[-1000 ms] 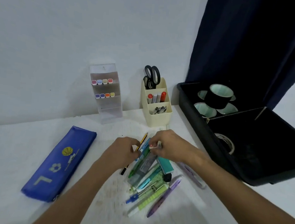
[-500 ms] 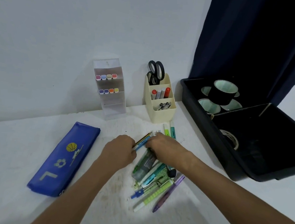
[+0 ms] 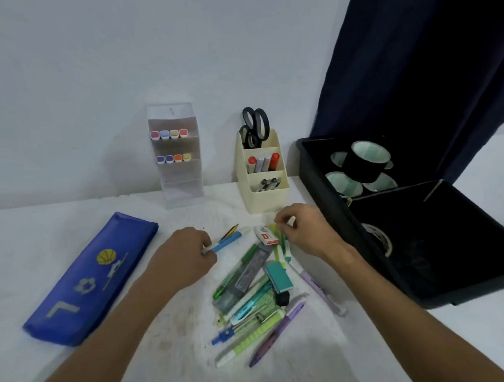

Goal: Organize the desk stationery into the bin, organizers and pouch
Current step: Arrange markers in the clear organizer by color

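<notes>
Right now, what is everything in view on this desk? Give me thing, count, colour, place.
pouch: one, blue, flat at left.
marker rack: one, clear, by the wall; eight pastel markers.
organizer: one, cream, right of the rack; holds black scissors, markers, pens.
bin: one, black, at right; tape rolls inside.
loose pile: one; green, teal, purple pens.
small box: one, white and red, atop the pile.
left hand: pinches a blue pen.
right hand: fingers curled above the pile; contents unclear.
</notes>
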